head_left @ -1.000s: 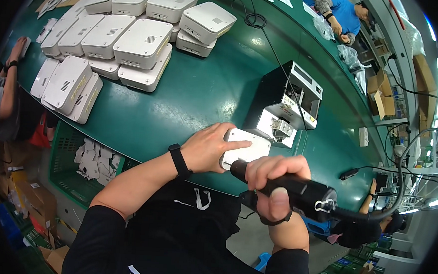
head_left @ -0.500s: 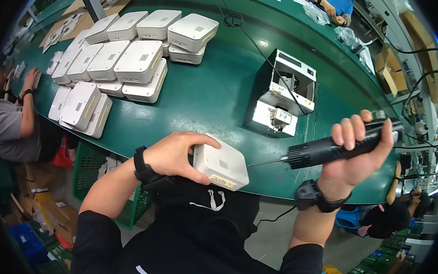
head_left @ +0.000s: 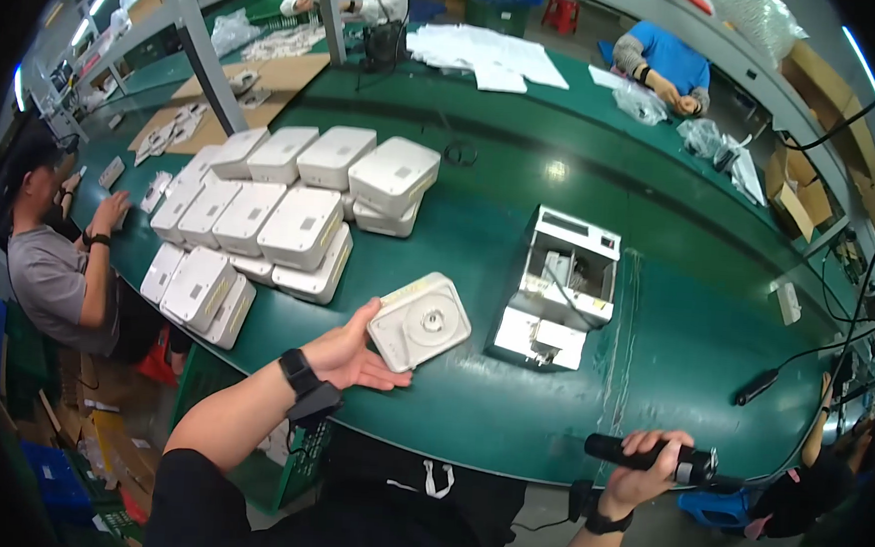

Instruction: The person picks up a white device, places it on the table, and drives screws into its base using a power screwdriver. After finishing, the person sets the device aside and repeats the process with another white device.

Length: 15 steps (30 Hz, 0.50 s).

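Observation:
A white plastic device housing (head_left: 437, 346) is by my left hand (head_left: 350, 356), showing a face with a round recess and a metal piece in it. The thumb touches its left edge while the other fingers stretch out flat below it, palm up; whether the housing rests on the table cannot be made out. At the front right, my right hand (head_left: 644, 469) is wrapped around a black electric screwdriver (head_left: 607, 448). Its thin bit does not show. Behind and right of the housing stands a black and silver screw feeder-like machine (head_left: 552, 341).
Stacks of white housings (head_left: 300, 227) fill the table's left side. A grey metal post (head_left: 213, 69) rises behind them. White sheets (head_left: 486, 56) lie at the back. A black cable-ended tool (head_left: 757, 387) is at right. Co-workers sit at left (head_left: 57, 265) and far side (head_left: 661, 62).
The housing has turned over and moved forward; my left hand has opened from its grip. My right hand has lowered with the screwdriver, away from the housing. The view has tilted up.

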Tool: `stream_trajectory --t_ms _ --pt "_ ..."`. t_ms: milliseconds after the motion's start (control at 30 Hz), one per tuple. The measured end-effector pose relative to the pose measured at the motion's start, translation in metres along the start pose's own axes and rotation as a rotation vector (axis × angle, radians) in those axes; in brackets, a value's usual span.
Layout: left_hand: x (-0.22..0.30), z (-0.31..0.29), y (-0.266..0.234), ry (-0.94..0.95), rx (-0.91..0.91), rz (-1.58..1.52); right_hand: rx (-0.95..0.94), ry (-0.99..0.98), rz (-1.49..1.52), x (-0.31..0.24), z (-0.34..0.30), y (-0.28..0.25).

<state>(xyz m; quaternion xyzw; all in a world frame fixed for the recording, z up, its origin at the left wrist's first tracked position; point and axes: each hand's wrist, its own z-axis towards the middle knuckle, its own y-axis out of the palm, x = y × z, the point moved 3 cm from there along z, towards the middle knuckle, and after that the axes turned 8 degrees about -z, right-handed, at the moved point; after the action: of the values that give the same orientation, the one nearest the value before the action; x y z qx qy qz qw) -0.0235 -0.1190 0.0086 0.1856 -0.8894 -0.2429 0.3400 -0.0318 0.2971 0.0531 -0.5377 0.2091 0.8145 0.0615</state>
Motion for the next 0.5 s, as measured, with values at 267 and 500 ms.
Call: stream_trajectory --t_ms 267,500 --pt "0.062 0.128 0.053 0.404 0.067 -0.071 -0.04 -0.034 -0.056 -0.002 -0.008 0.012" --pt "0.034 0.038 0.054 0.945 0.183 0.63 -0.095 0.009 0.021 0.003 -0.009 0.003"
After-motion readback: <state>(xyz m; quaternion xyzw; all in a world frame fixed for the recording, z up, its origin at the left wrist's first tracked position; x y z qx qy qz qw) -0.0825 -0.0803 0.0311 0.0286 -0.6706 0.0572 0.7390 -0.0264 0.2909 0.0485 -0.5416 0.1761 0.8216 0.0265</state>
